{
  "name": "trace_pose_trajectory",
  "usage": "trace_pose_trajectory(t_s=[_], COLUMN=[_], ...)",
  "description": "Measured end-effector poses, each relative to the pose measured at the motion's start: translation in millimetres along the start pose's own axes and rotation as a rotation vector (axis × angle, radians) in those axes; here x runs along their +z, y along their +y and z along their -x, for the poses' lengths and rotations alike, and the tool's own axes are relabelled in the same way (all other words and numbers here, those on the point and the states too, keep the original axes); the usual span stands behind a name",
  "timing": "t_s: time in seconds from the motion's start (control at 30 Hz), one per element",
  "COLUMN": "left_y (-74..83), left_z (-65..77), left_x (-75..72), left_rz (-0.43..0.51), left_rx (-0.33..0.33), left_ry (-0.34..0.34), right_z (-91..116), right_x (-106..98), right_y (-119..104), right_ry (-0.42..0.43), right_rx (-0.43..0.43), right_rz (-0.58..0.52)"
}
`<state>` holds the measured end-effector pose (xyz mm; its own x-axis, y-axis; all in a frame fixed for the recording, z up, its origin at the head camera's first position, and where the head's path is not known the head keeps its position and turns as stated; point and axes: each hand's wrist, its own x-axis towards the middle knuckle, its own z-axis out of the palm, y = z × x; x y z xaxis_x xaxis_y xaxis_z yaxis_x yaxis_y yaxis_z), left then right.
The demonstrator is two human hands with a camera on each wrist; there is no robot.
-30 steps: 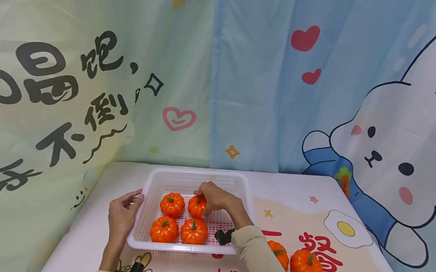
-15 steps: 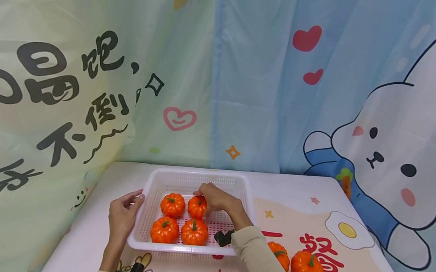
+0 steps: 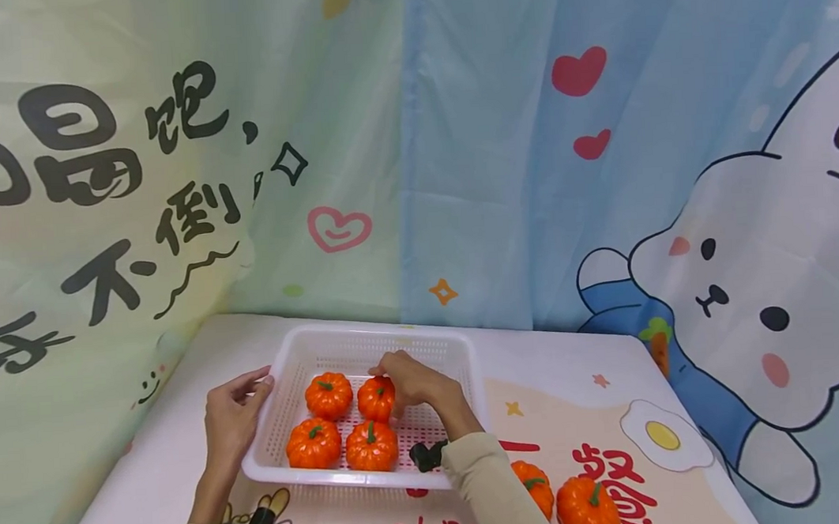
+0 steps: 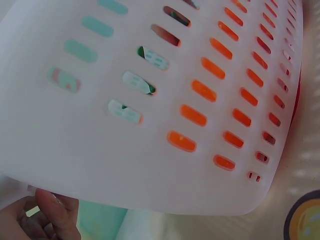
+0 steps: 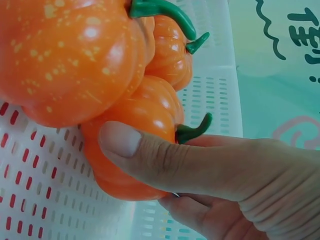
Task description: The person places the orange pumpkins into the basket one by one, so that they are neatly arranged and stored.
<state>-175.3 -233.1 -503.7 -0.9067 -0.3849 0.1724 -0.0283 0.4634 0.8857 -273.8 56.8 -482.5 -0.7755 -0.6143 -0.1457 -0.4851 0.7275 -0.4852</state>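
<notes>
Pale green and blue cloth (image 3: pixel 470 148), printed with red hearts, dark characters and a white rabbit, hangs behind a white-covered table (image 3: pixel 545 358). On it stands a white, rectangular, perforated plastic basket (image 3: pixel 367 345). Inside, a round, ribbed, glossy orange pumpkin (image 3: pixel 374 400) lies in the far row, just left of the person's right hand (image 3: pixel 422 382), whose thumb and fingers are clamped round it. Squat as it is, I can make out no long axis; its green stem (image 5: pixel 194 131) pokes up between thumb and forefinger. Whether its base bears on the basket floor, I cannot tell. Well apart from it, the left hand (image 3: pixel 230 418) pinches the basket's left rim between thumb and fingers. Three more orange pumpkins (image 3: pixel 313 443) share the basket; two loose orange pumpkins (image 3: pixel 587 508) sit on the table beside the right beige sleeve (image 3: pixel 491 480).
</notes>
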Motion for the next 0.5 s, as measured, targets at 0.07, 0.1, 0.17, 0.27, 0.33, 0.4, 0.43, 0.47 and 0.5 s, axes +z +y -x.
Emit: trace_pose_trajectory(t_s=[0.07, 0.1, 0.17, 0.27, 0.33, 0.4, 0.43, 0.47, 0.5], left_y=[0.5, 0.7, 0.8, 0.7, 0.5, 0.5, 0.4, 0.5, 0.4], left_z=[0.4, 0.6, 0.9, 1.2, 1.0, 0.8, 0.5, 0.4, 0.2], left_x=[-0.5, -0.6, -0.7, -0.6, -0.4, -0.1, 0.0, 0.1, 0.1], left_rz=[0.000, 0.002, 0.003, 0.003, 0.000, -0.002, -0.002, -0.001, 0.000], left_rx=[0.000, -0.001, -0.002, -0.003, -0.003, -0.003, -0.002, -0.002, -0.001], left_ry=[0.002, 0.001, 0.000, 0.000, 0.001, 0.003, 0.003, 0.002, 0.000], right_z=[3.0, 3.4, 7.4, 10.4, 13.1, 16.3, 18.0, 20.0, 22.0], right_x=[-3.9, -4.3, -8.0, -9.7, -11.6, -14.0, -15.4, -16.9, -18.5], right_y=[-5.9, -6.4, -11.9, -13.3, -14.4, -15.6, -16.1, -16.7, -17.1], right_ry=[-0.004, -0.002, -0.002, 0.005, 0.014, 0.023, 0.029, 0.033, 0.036], right_rx=[0.030, 0.041, 0.069, 0.089, 0.083, 0.068, 0.058, 0.050, 0.045], right_rz=[-0.006, -0.008, -0.016, -0.009, -0.002, 0.002, 0.005, 0.001, -0.006])
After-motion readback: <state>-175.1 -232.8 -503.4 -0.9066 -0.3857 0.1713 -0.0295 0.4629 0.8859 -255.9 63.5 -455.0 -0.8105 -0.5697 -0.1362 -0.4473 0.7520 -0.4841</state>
